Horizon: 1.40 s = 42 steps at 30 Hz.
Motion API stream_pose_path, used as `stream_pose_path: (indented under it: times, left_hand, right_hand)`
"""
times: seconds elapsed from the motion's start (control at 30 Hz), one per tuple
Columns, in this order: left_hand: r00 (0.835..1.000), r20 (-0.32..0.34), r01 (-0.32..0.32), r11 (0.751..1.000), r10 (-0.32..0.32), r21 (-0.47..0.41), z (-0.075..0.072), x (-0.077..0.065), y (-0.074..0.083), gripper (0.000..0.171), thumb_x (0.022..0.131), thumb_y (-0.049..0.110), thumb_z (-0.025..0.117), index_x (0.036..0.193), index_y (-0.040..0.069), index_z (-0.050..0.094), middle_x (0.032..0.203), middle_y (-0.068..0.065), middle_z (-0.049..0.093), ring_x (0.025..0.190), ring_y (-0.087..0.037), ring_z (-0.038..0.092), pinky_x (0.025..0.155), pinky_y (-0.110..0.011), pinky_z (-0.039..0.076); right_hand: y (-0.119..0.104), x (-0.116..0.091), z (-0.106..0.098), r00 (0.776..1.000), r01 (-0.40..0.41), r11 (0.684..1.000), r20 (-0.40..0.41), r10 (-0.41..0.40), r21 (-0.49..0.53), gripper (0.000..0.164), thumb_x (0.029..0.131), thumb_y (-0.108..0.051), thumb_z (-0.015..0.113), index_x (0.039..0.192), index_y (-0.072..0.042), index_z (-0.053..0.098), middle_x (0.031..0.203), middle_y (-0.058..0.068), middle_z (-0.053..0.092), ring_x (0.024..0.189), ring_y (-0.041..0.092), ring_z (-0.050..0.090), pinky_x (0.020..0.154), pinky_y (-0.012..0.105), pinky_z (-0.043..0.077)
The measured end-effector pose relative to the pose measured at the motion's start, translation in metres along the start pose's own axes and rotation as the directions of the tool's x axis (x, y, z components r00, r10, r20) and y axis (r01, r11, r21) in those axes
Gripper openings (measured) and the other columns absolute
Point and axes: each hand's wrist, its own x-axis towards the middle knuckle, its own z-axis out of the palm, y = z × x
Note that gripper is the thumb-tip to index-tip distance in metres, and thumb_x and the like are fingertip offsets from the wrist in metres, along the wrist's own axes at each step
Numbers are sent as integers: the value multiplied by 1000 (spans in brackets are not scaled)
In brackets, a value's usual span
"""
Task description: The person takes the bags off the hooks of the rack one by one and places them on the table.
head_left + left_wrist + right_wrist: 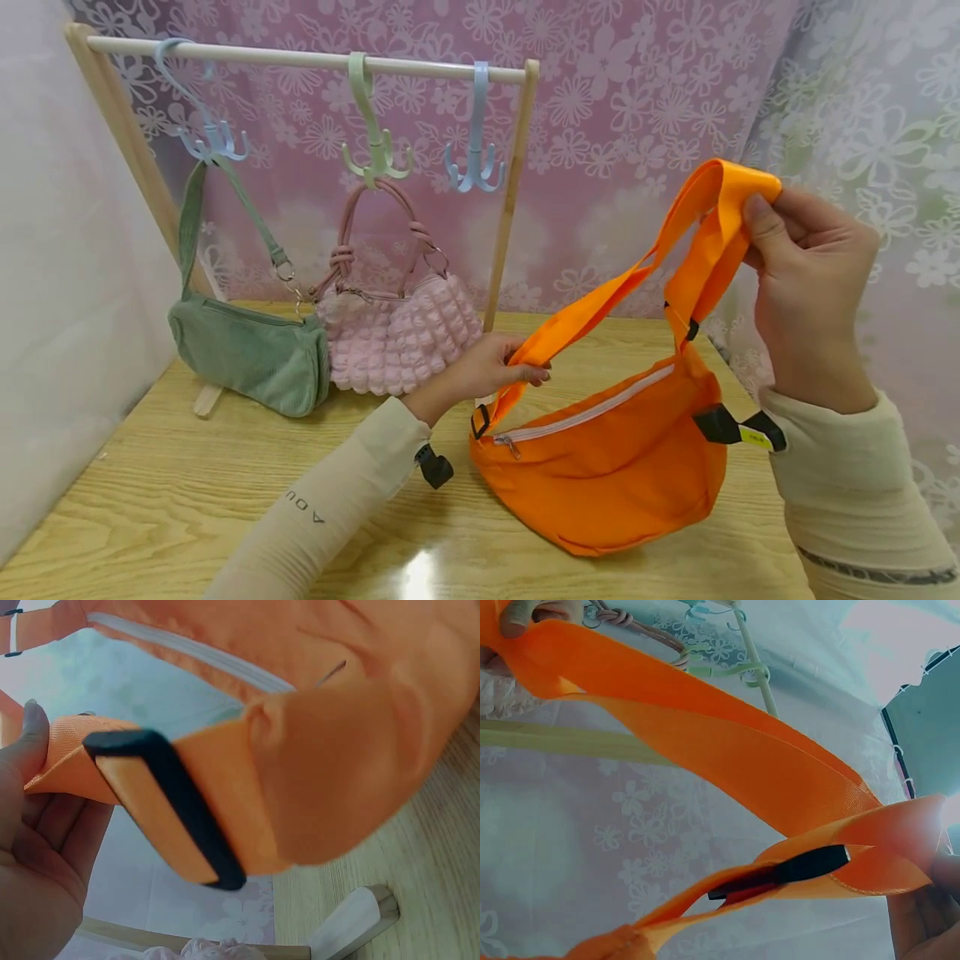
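An orange bag [607, 475] with a pale zipper is held up by its strap at the right of the head view, its lower part close to the table. My right hand [813, 275] pinches the top of the folded orange strap [693, 225] between thumb and fingers. Lower down, my left hand [480, 371] grips the strap near the black buckle [480, 421] at the bag's left end. In the left wrist view that buckle [172, 810] shows large, with the left thumb pressed on the webbing. A second black slider [780, 874] sits on the strap in the right wrist view.
A rack with a white rail [300, 57] stands behind. From it hang a blue hook [213, 137] with a green bag [251, 354], a green hook [375, 133] with a pink bag [405, 333], and another blue hook [475, 142] bearing no bag. Below is a wooden table [150, 500].
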Motion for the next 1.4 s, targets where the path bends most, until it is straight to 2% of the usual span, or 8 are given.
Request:
stream_pose_path:
  times: [0.2,0.37,0.53,0.77,0.9,1.07,1.2,1.4]
  left_hand:
    - [998,-41,-39,999,38,-15,-4,0,-2,23,97,14,60,110,-1,70,96,-11,74,85,-13,71,80,-26,55]
    - [996,-59,-65,997,63,-30,-9,1,1,22,99,13,57,108,-2,70,96,-13,74,87,-19,71,79,-27,56]
    - [990,-99,-105,994,104,-9,-14,5,7,23,99,12,56,109,-4,69,93,-13,74,85,-19,71,78,-26,57]
    - [977,-150,-151,988,151,8,-20,15,19,23,98,11,56,107,-6,69,94,-15,74,84,-17,71,76,-27,57]
    - [974,-204,-102,995,97,-13,-18,21,23,25,99,12,55,112,-6,67,95,-16,73,84,-18,71,75,-27,57]
    - [968,-251,-46,997,30,-57,-13,29,24,26,99,12,54,116,-6,65,97,-19,72,84,-22,72,74,-27,57]
    - [975,-223,-9,996,-10,-88,-7,39,25,27,100,12,52,117,-5,65,99,-18,71,85,-21,71,76,-26,57]
    - [986,-107,106,981,-124,-164,-3,56,20,30,101,18,51,117,-4,64,102,-18,71,87,-20,72,81,-27,56]
  right_hand:
    - [3,-1,-15,999,-35,998,-42,33,-44,46,71,-3,83,111,14,67,92,20,71,76,25,73,69,32,53]
    - [7,-1,-29,996,-41,994,-79,33,-101,47,71,-5,83,111,13,68,90,18,71,75,23,72,68,29,55]
    - [9,-1,-41,994,-46,996,-100,38,-78,47,70,-3,83,111,14,67,87,19,72,73,24,73,67,30,55]
    - [7,1,-58,985,-106,991,-145,93,-84,43,72,-2,81,111,11,68,89,16,73,72,22,73,67,29,56]
    - [6,1,-67,978,-159,983,-154,143,-97,43,72,-3,82,111,9,69,90,14,73,72,21,73,67,28,55]
    - [4,6,-73,963,-220,956,-199,181,-194,43,70,-10,84,109,3,73,88,7,74,68,16,72,62,23,56]
    - [2,13,-81,948,-281,919,-232,220,-277,46,68,-17,85,110,-3,74,89,1,73,68,11,72,59,20,55]
    - [0,24,-94,928,-359,859,-237,287,-364,42,68,-23,84,107,-9,76,86,-5,72,68,7,71,55,19,55]
